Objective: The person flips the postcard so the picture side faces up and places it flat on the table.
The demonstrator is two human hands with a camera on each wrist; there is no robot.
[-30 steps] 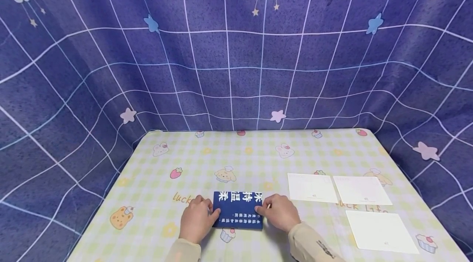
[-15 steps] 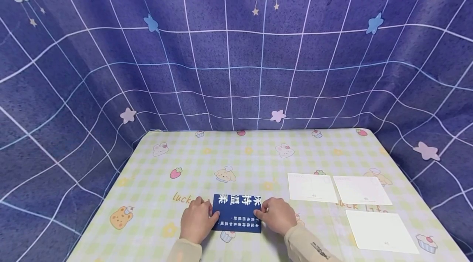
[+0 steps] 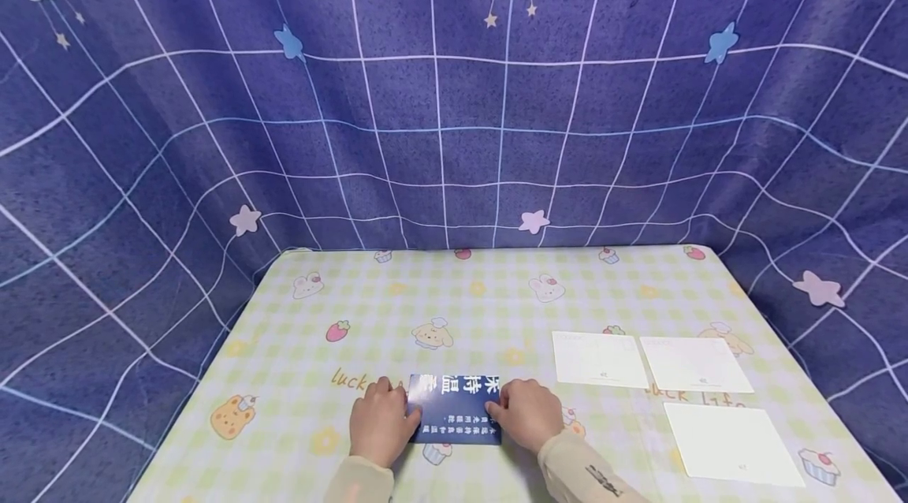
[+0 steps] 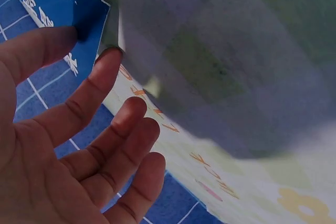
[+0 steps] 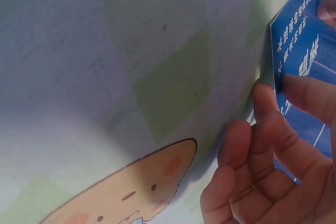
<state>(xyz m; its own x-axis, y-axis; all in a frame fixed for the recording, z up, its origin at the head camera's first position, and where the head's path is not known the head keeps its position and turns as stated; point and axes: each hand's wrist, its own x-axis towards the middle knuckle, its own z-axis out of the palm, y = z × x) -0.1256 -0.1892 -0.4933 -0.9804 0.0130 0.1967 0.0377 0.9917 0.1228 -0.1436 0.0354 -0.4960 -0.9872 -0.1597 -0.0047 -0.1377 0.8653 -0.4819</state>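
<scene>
A dark blue card (image 3: 457,412) with white Chinese characters lies between my two hands near the front of the table, its lettering upside down in the head view. My left hand (image 3: 381,422) pinches its left edge, thumb on the printed face and index finger at the edge, as the left wrist view shows. On the opposite edge my right hand (image 3: 530,415) pinches the card the same way, the other fingers curled below. In the right wrist view the card (image 5: 299,35) stands slightly off the tablecloth at its near edge.
Three white cards lie to the right: one left (image 3: 599,359), one beside it (image 3: 695,365), and one nearer the front (image 3: 734,444). A checked tablecloth (image 3: 284,345) with cartoon prints covers the table. A blue grid curtain (image 3: 468,93) surrounds the back and sides.
Both hands keep their pinch on the blue card. It has shifted slightly toward the front and left, and its face now catches more light. The right hand has moved a little left with it.
</scene>
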